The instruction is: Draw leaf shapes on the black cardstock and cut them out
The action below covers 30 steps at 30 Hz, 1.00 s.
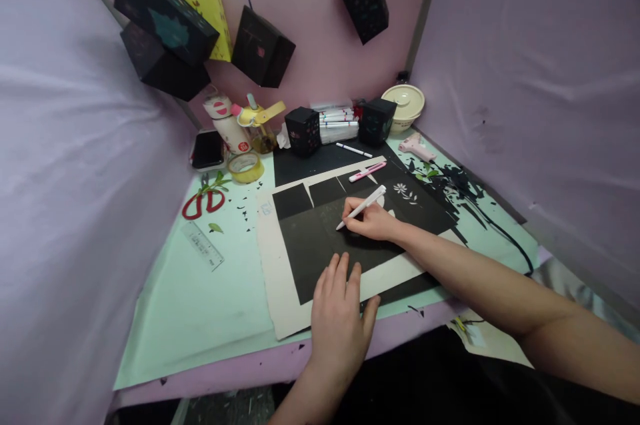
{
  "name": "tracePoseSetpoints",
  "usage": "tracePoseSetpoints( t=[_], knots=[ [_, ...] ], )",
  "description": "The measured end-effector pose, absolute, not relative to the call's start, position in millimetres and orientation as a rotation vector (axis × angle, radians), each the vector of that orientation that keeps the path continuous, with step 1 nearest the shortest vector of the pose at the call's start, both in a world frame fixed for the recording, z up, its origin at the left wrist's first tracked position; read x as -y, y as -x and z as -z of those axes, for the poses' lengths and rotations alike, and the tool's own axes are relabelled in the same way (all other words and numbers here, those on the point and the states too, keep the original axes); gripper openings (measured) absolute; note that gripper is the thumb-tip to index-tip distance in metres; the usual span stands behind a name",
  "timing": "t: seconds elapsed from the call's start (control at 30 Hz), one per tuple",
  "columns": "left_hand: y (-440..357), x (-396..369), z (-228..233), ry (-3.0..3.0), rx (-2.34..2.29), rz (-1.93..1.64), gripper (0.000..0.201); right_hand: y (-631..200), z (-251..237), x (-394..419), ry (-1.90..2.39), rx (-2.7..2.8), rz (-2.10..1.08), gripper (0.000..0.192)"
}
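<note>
My right hand [369,219] pinches a white pen [367,203], its tip down on a sheet of black paper [310,251]. Faint line marks show on the paper near the tip. Flat on the lower edge of that sheet lies my left hand [340,305], fingers stretched out and holding nothing. Beneath the black paper is a pale board [273,291]. A pink-and-white cutter-like tool [368,171] lies just beyond my right hand, and farther back a white marker [354,149] rests on black paper. White flower-shaped cut-outs [405,193] show to the right.
Red-handled scissors [204,203], a clear ruler [203,245] and a yellow tape roll [246,167] lie left. Small black boxes [302,131], boxed markers [339,123] and a lidded bowl [403,105] stand behind. A pink glue gun [417,147] and black scraps [450,185] lie right. Dark boxes [263,46] hang overhead.
</note>
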<state>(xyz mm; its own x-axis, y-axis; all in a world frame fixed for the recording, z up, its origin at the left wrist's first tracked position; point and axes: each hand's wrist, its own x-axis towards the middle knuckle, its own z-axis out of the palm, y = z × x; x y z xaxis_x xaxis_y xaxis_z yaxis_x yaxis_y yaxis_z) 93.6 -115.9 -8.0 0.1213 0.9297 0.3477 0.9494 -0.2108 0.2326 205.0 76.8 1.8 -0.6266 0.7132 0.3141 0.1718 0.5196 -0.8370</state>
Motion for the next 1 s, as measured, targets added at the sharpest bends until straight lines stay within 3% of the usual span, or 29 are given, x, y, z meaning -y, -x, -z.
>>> tracePoseSetpoints(
  t=[0.1, 0.23, 0.37, 0.43, 0.77, 1.0],
  knots=[
    [-74, 107, -14, 2.556, 1.967, 0.528, 0.048, -206, -4, -77, 0.713, 2.124, -1.076, 0.008],
    [-36, 68, -39, 2.413, 2.105, 0.485, 0.044, -207, -8, -78, 0.696, 2.183, -1.089, 0.011],
    [-12, 27, -31, 2.427, 2.161, 0.272, 0.078, -208, -9, -77, 0.69, 2.223, -1.063, 0.013],
    [-7, 17, -21, 2.476, 2.138, 0.217, 0.086, -209, -10, -76, 0.706, 2.255, -1.048, 0.013],
    [25, -20, -21, 2.642, 1.947, 0.143, 0.091, -190, -16, -88, 0.805, 2.289, -0.984, 0.019],
    [30, -28, -12, 2.628, 1.913, 0.334, 0.091, -190, -6, -93, 0.769, 2.254, -1.005, 0.019]
  ],
)
